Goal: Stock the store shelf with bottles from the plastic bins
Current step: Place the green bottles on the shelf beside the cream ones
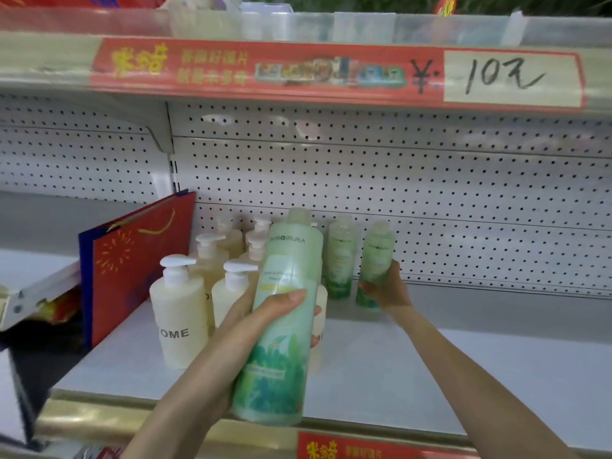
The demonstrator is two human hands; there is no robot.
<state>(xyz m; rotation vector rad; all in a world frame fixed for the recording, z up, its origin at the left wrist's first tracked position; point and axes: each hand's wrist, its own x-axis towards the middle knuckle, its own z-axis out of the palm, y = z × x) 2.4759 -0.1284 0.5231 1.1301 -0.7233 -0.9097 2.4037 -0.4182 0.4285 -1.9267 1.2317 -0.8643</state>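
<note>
White shelf deck (430,376), perforated back panel (397,180) behind it.

Left hand (245,321): thumb (288,298) laid across the label front, other fingers curled round the back, one tip showing at the right edge. Full wrap on the big green bottle (281,352).

That bottle is translucent pale green with a frosted cap, a wordmark ending "IRUKA" at the shoulder and a leaf print low on the label. It tilts slightly and is held at the shelf's front edge, ahead of the cream pump bottles (180,309).

Right hand (389,289): fingers curled round the lower half of the small green bottle (377,250), upright near the back panel. Can't tell if its base touches the deck. A matching standing bottle (341,260) is just to its left.

Red gift bag (139,260) stands left of the pumps. Price strip (331,71) overhead, handwritten "10".
</note>
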